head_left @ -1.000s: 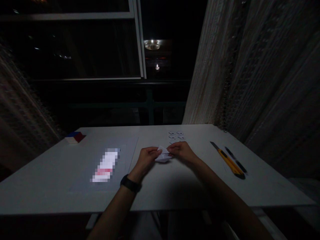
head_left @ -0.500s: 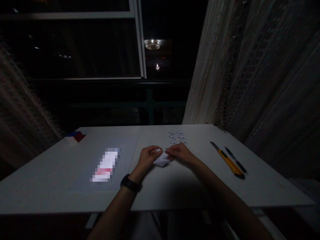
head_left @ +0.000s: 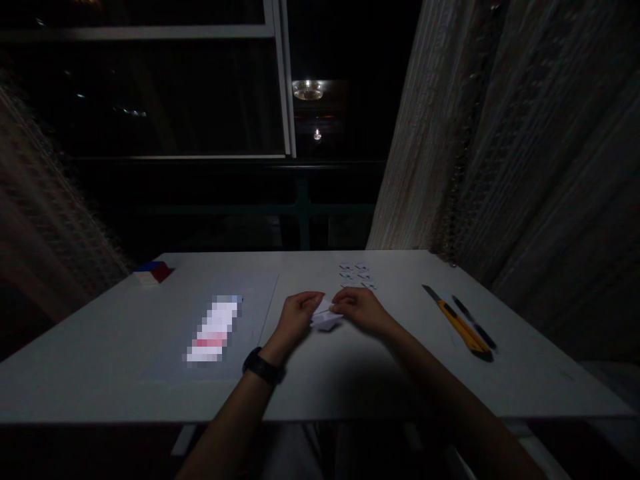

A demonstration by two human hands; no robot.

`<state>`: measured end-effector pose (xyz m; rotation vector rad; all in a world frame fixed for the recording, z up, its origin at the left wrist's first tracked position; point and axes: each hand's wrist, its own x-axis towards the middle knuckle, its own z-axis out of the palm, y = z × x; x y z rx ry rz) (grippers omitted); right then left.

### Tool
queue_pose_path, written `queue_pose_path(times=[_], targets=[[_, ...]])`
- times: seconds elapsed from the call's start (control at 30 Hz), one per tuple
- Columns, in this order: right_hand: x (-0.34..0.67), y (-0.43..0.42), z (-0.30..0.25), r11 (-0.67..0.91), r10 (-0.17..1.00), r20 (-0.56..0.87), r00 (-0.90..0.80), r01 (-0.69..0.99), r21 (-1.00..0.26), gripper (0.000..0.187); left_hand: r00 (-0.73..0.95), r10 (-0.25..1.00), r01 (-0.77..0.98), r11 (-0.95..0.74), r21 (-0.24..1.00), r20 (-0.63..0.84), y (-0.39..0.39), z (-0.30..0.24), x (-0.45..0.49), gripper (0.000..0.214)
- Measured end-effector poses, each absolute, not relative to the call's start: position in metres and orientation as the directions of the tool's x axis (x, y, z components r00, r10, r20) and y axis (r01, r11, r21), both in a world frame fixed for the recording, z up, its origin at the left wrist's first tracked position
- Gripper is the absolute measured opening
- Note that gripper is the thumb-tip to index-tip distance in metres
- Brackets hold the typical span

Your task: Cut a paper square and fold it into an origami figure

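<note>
A small piece of folded white paper (head_left: 326, 319) is held between both hands over the middle of the table. My left hand (head_left: 298, 319), with a dark watch (head_left: 263, 366) on its wrist, pinches the paper's left side. On the other side, my right hand (head_left: 364, 309) grips the right edge with thumb and fingers closed. The fingers cover part of the folds. Just beyond the hands lie several small paper pieces (head_left: 356, 275) with dark marks, set out in rows.
On the white table (head_left: 400, 393), a yellow utility knife (head_left: 465, 329) with its blade out lies right, beside a dark pen (head_left: 474, 321). Left, a blurred-out bright phone-like screen (head_left: 214, 330) rests on a large paper sheet (head_left: 165, 357). A red, blue and white block (head_left: 153, 272) sits far left.
My right fingers have moved slightly over the folded paper, and its folds show at a different angle. The whole view has shifted a little.
</note>
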<state>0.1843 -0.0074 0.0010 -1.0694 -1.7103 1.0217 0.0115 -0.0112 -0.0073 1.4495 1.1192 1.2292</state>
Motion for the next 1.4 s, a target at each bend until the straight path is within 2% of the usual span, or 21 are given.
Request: queue_pose_path(times=[0.1,0.3,0.57,0.7,0.83,1.07,1.17,1.4], targets=[[0.184,-0.007,0.0,0.315,0.933,0.25,-0.259,0.253,-0.915,0.021,0.103,0.975,0.102,-0.206,0.973,0.196,-0.011,-0.008,0.011,0.036],[0.183,-0.005,-0.004,0.229,0.953,0.166,-0.252,0.247,-0.941,0.027,0.129,0.973,0.104,-0.208,0.973,0.194,-0.009,-0.01,0.011,0.034],[0.182,-0.005,-0.007,0.131,0.946,0.075,-0.316,0.163,-0.978,0.034,0.121,0.987,0.028,-0.108,0.994,0.104,-0.012,-0.007,0.013,0.029],[0.183,-0.004,-0.01,0.151,0.928,0.074,-0.365,0.188,-0.97,0.032,0.111,0.988,0.029,-0.115,0.993,0.112,-0.011,-0.008,0.012,0.026],[0.184,-0.006,-0.01,0.24,0.908,0.133,-0.398,0.232,-0.943,0.025,0.104,0.982,0.08,-0.166,0.983,0.157,-0.009,-0.012,0.011,0.023],[0.184,-0.011,-0.004,0.422,0.889,0.292,-0.352,0.382,-0.822,0.016,0.125,0.962,0.235,-0.265,0.935,0.241,-0.009,-0.009,0.007,0.026],[0.184,-0.011,-0.003,0.418,0.894,0.296,-0.338,0.386,-0.823,0.016,0.143,0.955,0.303,-0.293,0.907,0.26,-0.01,-0.007,0.005,0.027],[0.181,-0.011,-0.004,0.287,0.909,0.187,-0.374,0.232,-0.93,0.028,0.106,0.956,0.348,-0.294,0.89,0.275,-0.011,-0.011,0.007,0.029]])
